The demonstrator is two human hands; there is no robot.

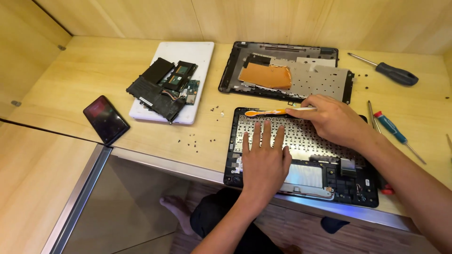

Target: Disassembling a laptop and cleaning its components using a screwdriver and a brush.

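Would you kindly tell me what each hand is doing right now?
Left hand: open, flat on the laptop keyboard frame.
Right hand: closed on an orange toothbrush.

Orange-and-white toothbrush (278, 111) flat across opened laptop keyboard shell (301, 155).

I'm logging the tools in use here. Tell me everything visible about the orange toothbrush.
The orange toothbrush has an orange head end and a white handle, plastic by its look. It lies nearly level over the top edge of the opened laptop half, head pointing left. The right hand grips its handle; bristles are not discernible.
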